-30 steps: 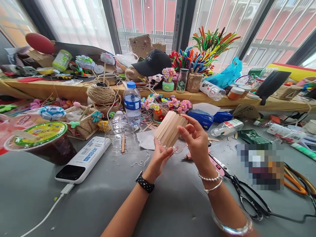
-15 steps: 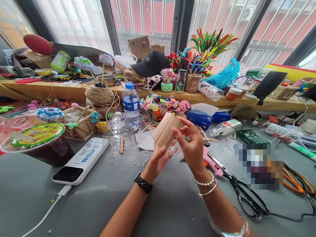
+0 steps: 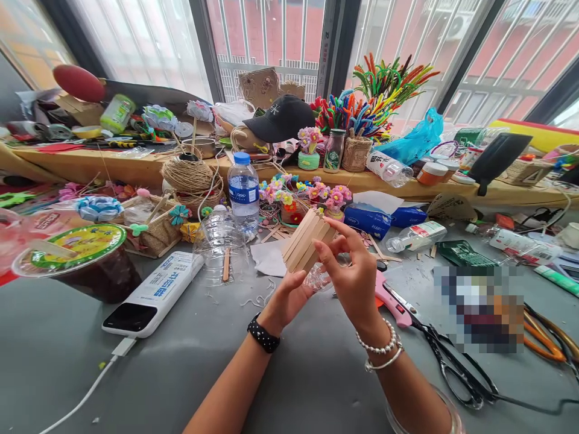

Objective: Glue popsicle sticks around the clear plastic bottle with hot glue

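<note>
Pale wooden craft sticks (image 3: 302,246) stand side by side in a row, forming a slatted panel in front of me. Clear plastic (image 3: 319,277), like a cut bottle piece, shows just below them; how they are joined is hidden. My left hand (image 3: 284,299) grips the panel from below, its thumb at the lower edge and the other fingers behind. With thumb and forefinger, my right hand (image 3: 353,274) pinches the right-hand side of the row. Left of them on the table, a cut plastic bottle (image 3: 215,241) has a single brown stick (image 3: 226,265) on its side.
Pink-handled glue gun (image 3: 393,299) and black scissors (image 3: 452,361) lie right of my hands. A power bank (image 3: 154,295) with a cable and a lidded drink cup (image 3: 85,265) are left. Behind stand a water bottle (image 3: 243,193) and a twine ball (image 3: 192,181).
The stick panel has turned slightly in my hands, showing its slats at a steeper angle. Both hands keep their hold. The whole view has shifted a little.
</note>
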The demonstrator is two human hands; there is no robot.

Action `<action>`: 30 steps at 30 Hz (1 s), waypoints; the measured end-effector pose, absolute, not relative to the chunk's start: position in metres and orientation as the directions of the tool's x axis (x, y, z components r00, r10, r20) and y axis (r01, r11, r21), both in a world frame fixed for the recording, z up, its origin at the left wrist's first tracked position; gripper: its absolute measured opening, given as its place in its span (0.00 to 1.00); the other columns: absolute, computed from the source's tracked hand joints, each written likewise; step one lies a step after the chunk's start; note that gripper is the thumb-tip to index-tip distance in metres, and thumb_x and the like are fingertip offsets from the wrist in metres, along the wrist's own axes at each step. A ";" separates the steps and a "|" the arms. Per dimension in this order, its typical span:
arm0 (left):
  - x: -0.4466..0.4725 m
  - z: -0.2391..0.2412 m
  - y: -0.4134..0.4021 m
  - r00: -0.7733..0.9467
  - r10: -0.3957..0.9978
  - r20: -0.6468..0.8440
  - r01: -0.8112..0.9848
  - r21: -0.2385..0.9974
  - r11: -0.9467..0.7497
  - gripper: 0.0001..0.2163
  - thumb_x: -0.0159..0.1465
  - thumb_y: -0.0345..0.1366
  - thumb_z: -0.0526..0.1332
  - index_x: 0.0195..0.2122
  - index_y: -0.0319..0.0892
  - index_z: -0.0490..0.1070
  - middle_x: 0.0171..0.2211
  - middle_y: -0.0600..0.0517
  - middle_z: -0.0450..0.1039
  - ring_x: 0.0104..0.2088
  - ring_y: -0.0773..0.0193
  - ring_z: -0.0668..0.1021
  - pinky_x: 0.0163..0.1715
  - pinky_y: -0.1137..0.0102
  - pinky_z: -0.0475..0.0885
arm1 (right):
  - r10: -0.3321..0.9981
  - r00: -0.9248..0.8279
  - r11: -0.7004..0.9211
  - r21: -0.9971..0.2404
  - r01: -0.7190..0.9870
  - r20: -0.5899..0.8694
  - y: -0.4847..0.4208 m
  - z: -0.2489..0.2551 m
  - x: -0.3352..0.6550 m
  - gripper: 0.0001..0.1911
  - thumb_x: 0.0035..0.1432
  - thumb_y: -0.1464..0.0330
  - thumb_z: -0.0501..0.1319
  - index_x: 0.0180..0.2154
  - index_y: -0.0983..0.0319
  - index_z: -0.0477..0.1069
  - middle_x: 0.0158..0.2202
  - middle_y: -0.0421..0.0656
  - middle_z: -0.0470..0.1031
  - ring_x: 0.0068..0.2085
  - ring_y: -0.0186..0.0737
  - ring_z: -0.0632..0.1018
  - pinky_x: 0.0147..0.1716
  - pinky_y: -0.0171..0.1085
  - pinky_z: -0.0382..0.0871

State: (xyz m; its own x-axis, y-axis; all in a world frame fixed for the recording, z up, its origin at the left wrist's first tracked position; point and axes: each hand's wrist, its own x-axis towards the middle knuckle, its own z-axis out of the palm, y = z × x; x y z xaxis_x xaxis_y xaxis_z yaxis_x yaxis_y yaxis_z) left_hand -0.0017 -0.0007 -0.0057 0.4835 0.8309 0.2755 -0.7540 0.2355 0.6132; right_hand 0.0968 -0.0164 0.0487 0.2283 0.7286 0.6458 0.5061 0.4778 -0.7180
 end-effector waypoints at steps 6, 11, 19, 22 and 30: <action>-0.002 -0.004 -0.003 0.489 0.836 0.248 -0.745 0.617 0.253 0.31 0.51 0.40 0.62 0.56 0.44 0.55 0.55 0.46 0.59 0.56 0.47 0.58 0.53 0.55 0.56 | 0.740 0.233 0.470 -0.734 0.490 0.630 -0.016 0.049 0.097 0.17 0.52 0.64 0.57 0.45 0.58 0.65 0.21 0.34 0.65 0.23 0.30 0.67 0.29 0.34 0.65; -0.003 -0.003 -0.003 0.508 0.841 0.185 -0.716 0.633 0.294 0.29 0.52 0.41 0.60 0.54 0.40 0.58 0.55 0.45 0.59 0.57 0.46 0.58 0.52 0.55 0.58 | 0.721 0.220 0.477 -0.701 0.530 0.657 -0.016 0.048 0.095 0.16 0.52 0.64 0.57 0.45 0.58 0.65 0.20 0.34 0.65 0.24 0.31 0.67 0.31 0.35 0.64; -0.006 -0.005 -0.002 0.500 0.849 0.168 -0.705 0.649 0.287 0.28 0.51 0.41 0.59 0.54 0.40 0.59 0.52 0.46 0.63 0.56 0.47 0.58 0.53 0.57 0.56 | 0.683 0.187 0.496 -0.637 0.591 0.706 -0.021 0.050 0.089 0.17 0.51 0.65 0.58 0.45 0.58 0.64 0.20 0.34 0.66 0.23 0.31 0.67 0.32 0.36 0.63; -0.006 -0.005 -0.001 0.531 0.827 0.187 -0.726 0.603 0.329 0.29 0.51 0.43 0.59 0.53 0.40 0.59 0.50 0.45 0.64 0.55 0.45 0.60 0.53 0.55 0.56 | 0.693 0.116 0.530 -0.612 0.588 0.712 -0.026 0.057 0.091 0.23 0.50 0.65 0.60 0.48 0.58 0.60 0.24 0.35 0.69 0.25 0.32 0.70 0.36 0.38 0.64; -0.019 -0.006 0.000 0.617 0.764 0.189 -0.723 0.518 0.456 0.43 0.37 0.55 0.62 0.54 0.46 0.52 0.51 0.41 0.61 0.50 0.38 0.64 0.44 0.48 0.59 | 0.554 0.356 0.525 -0.647 0.553 0.753 -0.034 0.081 0.120 0.17 0.54 0.66 0.56 0.47 0.59 0.60 0.32 0.41 0.69 0.34 0.36 0.73 0.40 0.41 0.65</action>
